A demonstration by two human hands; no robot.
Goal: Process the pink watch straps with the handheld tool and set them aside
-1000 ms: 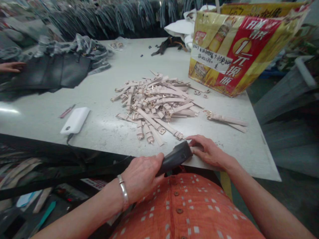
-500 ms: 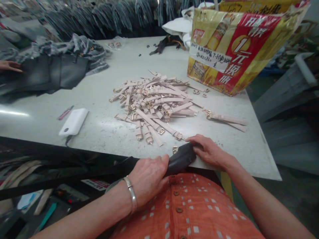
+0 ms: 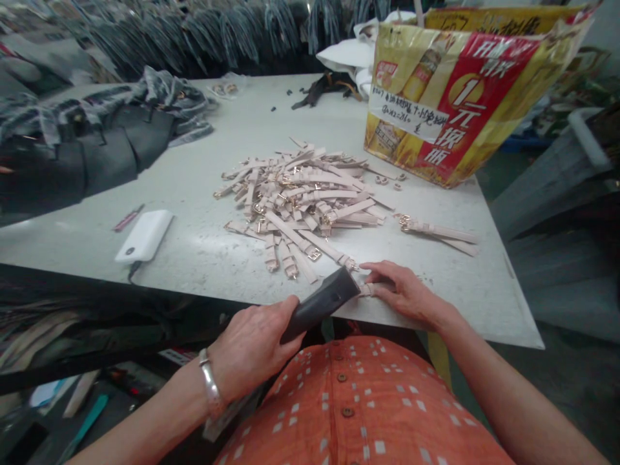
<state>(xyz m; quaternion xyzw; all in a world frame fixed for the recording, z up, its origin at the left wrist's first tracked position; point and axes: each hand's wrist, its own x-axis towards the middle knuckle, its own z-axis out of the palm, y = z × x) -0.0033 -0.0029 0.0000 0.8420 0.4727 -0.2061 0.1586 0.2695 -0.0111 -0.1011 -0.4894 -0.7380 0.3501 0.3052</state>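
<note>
My left hand (image 3: 254,345), wearing a silver bangle, is wrapped round a black handheld tool (image 3: 327,298) with a blunt, wide end. That end points up and right, just short of my right hand (image 3: 404,294). The thumb and fingers of my right hand are closed on a short pale pink strap (image 3: 367,290) at the table's front edge; most of the strap is hidden under the hand. Beyond both hands lies a heap of pale pink buckle straps (image 3: 310,194) with gold buckles. A few more buckle straps (image 3: 438,234) lie together to the right.
A white power bank (image 3: 145,237) with a cable and a small pink tool (image 3: 128,218) lie left. Black bag pieces (image 3: 111,152) cover the far left, a person's fingertips at the edge. A yellow-and-red carton (image 3: 436,103) stands back right, small pink loops (image 3: 382,180) before it.
My left hand has drawn the black tool left and tilted it up, uncovering the strap at my right fingers. My right hand stays put. The other person's hand at far left has nearly left view.
</note>
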